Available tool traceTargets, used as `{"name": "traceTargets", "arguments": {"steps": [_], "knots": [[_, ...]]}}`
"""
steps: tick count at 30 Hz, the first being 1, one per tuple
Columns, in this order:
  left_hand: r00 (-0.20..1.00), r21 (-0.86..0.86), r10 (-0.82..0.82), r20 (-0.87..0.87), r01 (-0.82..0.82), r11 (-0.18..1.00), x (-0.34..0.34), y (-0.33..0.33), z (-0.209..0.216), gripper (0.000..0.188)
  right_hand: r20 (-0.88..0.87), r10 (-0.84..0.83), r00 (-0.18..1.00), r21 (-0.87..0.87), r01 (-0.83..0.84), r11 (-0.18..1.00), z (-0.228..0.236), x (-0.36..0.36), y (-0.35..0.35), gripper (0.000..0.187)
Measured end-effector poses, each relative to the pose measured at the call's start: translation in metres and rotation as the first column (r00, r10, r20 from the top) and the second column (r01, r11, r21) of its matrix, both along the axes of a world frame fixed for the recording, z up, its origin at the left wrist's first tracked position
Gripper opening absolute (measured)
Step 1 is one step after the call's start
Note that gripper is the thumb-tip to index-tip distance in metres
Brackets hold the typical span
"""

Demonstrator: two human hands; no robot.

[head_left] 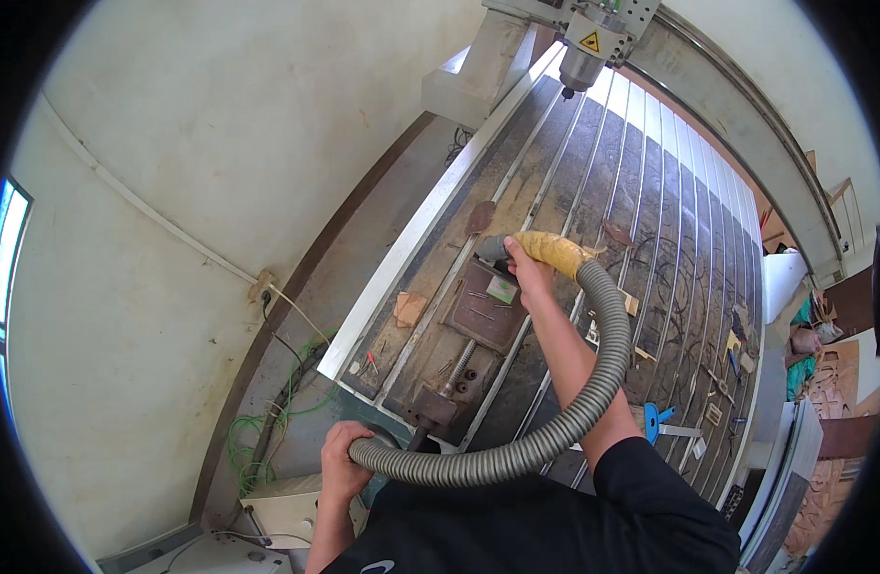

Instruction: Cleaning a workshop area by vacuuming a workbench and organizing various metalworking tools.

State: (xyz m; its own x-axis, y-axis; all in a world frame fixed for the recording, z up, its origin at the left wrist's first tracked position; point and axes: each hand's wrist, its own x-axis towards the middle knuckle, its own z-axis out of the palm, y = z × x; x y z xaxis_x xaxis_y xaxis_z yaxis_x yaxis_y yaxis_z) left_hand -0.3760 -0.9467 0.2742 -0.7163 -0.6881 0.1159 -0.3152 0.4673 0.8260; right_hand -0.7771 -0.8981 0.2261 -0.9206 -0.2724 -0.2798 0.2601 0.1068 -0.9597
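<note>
A grey ribbed vacuum hose [545, 445] curves in a wide loop in front of me. My right hand [529, 271] is closed round its far end, just behind the dark nozzle [492, 249], where yellow tape [553, 251] wraps it. Lower left, my left hand [342, 459] grips the hose near where it bends out of sight. Below the nozzle lies a brown metal vise [483, 330] with several thin bits and a small green-and-white piece [501, 289] on it. The vise's threaded screw [458, 371] points toward me.
The slotted machine bed [641, 201] stretches away, with a spindle [583, 62] hanging above its far end. Wood scraps [409, 308], a blue clamp [658, 421] and loose tools lie on it. Green wire [253, 459] tangles on the floor at left, beside a wall.
</note>
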Motion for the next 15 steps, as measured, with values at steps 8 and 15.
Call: {"name": "traceTargets", "arguments": {"steps": [8,15], "knots": [[1.000,-0.049,0.007,0.004,-0.007,0.999,0.001,-0.005,-0.003,0.032,0.091,-0.125,0.988,-0.015,0.127,0.992,-0.016,-0.023,0.031,0.033],[1.000,0.004,-0.003,-0.008,0.003,1.000,-0.004,-0.006,0.000,0.033,0.119,-0.095,0.988,-0.043,0.100,0.994,-0.012,-0.026,0.001,0.034]]}}
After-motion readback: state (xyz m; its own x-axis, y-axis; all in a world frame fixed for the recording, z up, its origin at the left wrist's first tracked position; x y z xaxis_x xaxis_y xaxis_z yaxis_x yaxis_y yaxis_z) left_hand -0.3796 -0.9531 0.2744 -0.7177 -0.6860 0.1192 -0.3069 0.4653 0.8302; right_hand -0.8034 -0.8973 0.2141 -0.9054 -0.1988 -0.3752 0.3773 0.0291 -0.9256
